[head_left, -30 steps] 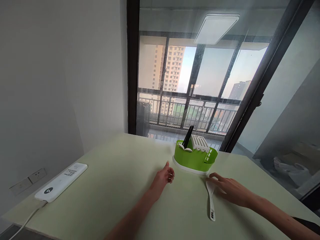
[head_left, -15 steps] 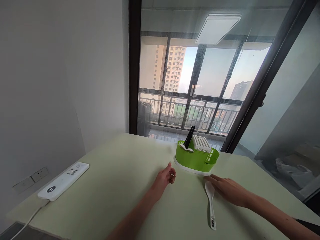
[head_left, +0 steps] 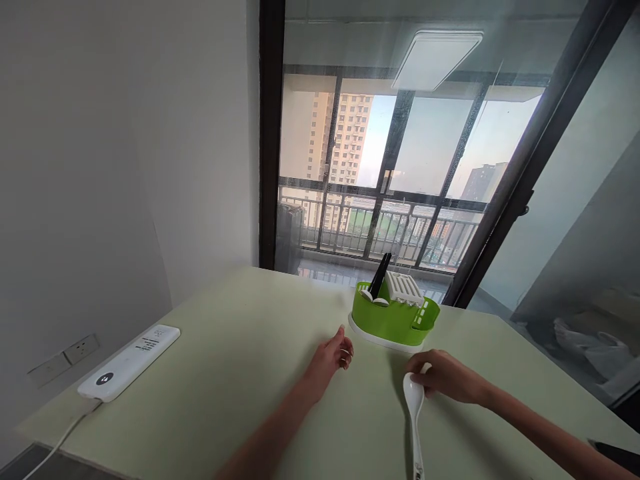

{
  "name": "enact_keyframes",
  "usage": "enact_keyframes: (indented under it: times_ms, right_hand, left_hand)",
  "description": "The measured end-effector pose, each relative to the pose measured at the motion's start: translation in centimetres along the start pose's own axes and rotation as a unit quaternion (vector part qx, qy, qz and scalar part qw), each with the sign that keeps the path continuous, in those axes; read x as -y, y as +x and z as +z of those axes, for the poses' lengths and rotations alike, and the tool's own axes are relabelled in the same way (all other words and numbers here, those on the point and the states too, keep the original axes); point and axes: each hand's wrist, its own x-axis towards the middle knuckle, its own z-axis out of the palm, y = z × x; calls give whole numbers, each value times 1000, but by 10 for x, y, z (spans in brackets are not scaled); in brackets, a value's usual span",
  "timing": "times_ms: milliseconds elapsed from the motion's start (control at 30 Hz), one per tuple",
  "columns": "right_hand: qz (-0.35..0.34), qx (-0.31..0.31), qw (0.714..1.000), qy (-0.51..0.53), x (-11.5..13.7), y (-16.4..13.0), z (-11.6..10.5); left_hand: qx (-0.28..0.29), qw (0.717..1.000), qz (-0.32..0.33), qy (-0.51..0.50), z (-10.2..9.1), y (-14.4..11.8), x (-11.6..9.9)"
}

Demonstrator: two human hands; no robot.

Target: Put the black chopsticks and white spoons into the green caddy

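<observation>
On the pale table (head_left: 225, 373), beside the green caddy (head_left: 393, 320) that keeps utensils upright, my left hand (head_left: 330, 357) rests loosely curled and empty while my right hand (head_left: 443, 379) pinches the white spoon (head_left: 414, 410) by its bowl end.

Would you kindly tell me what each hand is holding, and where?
The right hand grips the white plastic spoon at its bowl end; the left hand holds nothing.
</observation>
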Motion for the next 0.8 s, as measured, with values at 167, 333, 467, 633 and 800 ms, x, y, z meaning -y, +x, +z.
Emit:
enact_keyframes:
  times_ms: [167, 333, 467, 633, 800]
  right_hand:
    - [-76, -75, 994, -33, 51, -6, -12]
    - [-124, -224, 956, -142, 101, -9, -26]
    - [-149, -283, 934, -161, 119, -7, -31]
    - [-154, -259, 933, -199, 125, -5, -34]
    - [-155, -261, 918, -253, 133, -6, -42]
  left_hand:
    - [3, 999, 19, 48, -1, 1, 3]
    - [53, 978, 51, 195, 8, -7, 7]
    - [140, 958, 66, 242, 16, -17, 9]
    - [102, 957, 107, 250, 17, -18, 8]
    - [71, 955, 128, 258, 17, -16, 9]
